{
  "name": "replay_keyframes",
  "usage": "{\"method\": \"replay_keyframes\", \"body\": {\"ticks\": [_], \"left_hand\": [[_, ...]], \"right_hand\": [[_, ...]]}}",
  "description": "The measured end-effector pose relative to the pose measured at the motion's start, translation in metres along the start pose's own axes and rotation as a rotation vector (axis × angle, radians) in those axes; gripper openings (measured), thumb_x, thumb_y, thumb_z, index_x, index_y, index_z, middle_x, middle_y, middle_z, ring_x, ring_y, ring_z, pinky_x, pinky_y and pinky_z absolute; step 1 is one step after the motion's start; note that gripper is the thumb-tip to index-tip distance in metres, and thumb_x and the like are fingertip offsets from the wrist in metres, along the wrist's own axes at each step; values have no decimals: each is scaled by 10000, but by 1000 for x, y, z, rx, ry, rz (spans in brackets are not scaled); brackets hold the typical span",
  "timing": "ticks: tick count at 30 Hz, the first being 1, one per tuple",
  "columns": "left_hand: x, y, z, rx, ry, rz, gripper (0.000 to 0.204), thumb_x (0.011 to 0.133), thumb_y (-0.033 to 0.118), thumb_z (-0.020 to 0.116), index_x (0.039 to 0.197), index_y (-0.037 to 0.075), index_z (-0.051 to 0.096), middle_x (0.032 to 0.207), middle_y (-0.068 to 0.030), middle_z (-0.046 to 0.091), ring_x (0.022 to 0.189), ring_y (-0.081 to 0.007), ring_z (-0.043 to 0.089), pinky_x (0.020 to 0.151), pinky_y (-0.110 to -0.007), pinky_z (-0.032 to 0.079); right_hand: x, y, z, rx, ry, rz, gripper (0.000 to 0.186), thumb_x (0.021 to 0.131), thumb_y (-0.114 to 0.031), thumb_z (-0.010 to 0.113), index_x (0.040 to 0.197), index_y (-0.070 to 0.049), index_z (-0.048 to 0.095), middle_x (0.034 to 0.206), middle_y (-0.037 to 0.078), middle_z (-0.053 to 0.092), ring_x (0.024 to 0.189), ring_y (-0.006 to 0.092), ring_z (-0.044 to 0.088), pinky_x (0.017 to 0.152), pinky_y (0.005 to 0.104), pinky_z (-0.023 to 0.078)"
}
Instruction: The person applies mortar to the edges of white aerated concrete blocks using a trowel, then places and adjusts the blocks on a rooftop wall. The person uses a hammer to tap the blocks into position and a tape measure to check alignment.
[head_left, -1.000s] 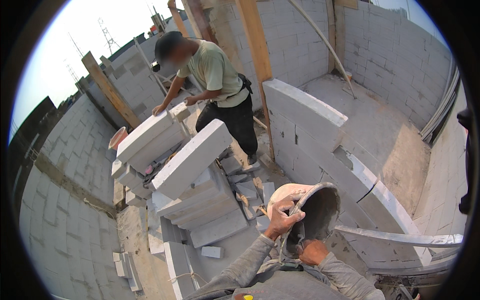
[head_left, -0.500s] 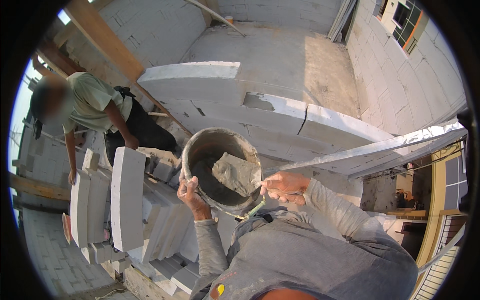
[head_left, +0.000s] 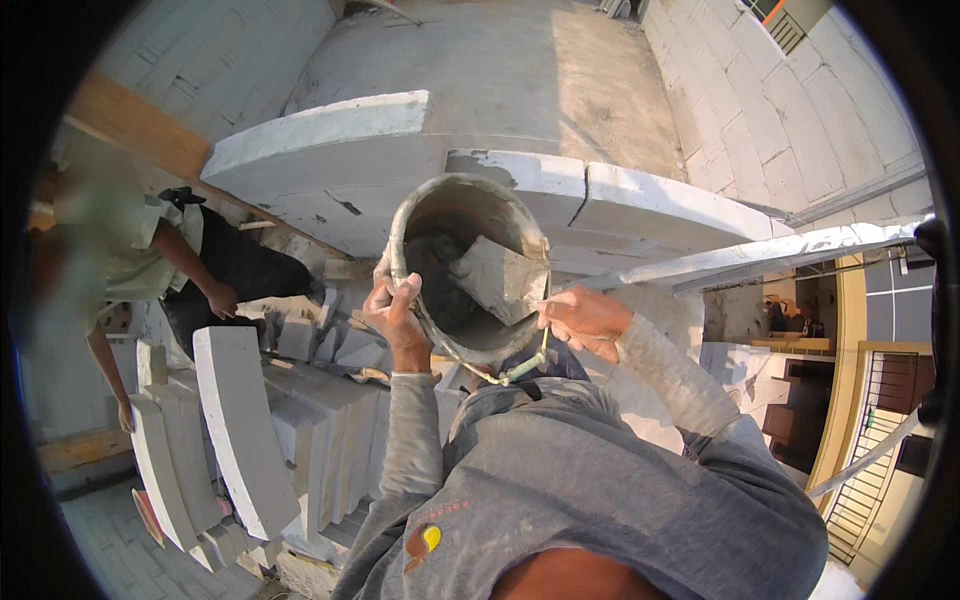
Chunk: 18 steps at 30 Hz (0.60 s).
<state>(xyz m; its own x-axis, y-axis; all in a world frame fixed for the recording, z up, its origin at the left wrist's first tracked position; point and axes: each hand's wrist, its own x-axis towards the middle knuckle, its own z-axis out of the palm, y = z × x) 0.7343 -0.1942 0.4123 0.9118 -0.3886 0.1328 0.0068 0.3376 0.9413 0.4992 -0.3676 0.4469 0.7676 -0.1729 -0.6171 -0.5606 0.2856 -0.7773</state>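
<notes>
A mortar-caked bucket (head_left: 410, 215) is in front of my body, with wet grey mortar (head_left: 440, 270) inside. My left hand (head_left: 398, 318) is closed around its left rim, the thumb over the edge. At the right rim, my right hand (head_left: 588, 322) is closed on a trowel (head_left: 505, 278), its flat, mortar-smeared blade lying inside the bucket; the handle is mostly hidden by my fingers. The bucket's pale rope-and-tube handle (head_left: 522, 368) hangs down on the near side, between my hands.
Beyond the bucket runs a low wall of white blocks (head_left: 680, 208). Stacked blocks (head_left: 240, 430) stand at the left, where a co-worker's hand (head_left: 222, 300) is close to them. A long pale beam (head_left: 760, 255) slants in from the right. A timber (head_left: 140, 120) crosses the upper left.
The bucket sits higher in the picture, still held in both hands. The trowel blade carries less of a mortar heap than before. The co-worker appears farther left as the view has shifted.
</notes>
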Motion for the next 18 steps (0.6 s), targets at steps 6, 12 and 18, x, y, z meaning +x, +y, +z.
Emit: {"method": "replay_keyframes", "body": {"ticks": [6, 12, 18], "left_hand": [[9, -30, 41, 23, 77, -91, 161, 783, 24, 704, 689, -44, 592, 1211, -134, 670, 893, -133, 583, 780, -273, 457], [1, -44, 59, -51, 240, -139, 218, 800, -3, 705, 657, 1, 541, 1064, -62, 686, 789, -99, 535, 713, -266, 426], [-23, -39, 52, -45, 373, -219, 124, 826, 36, 685, 922, -40, 676, 941, -54, 671, 763, -122, 581, 707, -279, 499]], "right_hand": [[7, -19, -65, 37, -34, -52, 490, 1016, -477, 611, 1007, 11, 654, 666, 8, 512, 514, 90, 457, 448, 262, 381], [29, -55, -153, -367, 171, -72, 378, 984, -381, 635, 1021, -6, 655, 687, 65, 578, 560, 161, 536, 522, 333, 470], [84, -54, -191, -1305, 471, -259, 264, 910, -230, 616, 1024, -1, 682, 880, 233, 715, 820, 396, 708, 786, 523, 546]]}}
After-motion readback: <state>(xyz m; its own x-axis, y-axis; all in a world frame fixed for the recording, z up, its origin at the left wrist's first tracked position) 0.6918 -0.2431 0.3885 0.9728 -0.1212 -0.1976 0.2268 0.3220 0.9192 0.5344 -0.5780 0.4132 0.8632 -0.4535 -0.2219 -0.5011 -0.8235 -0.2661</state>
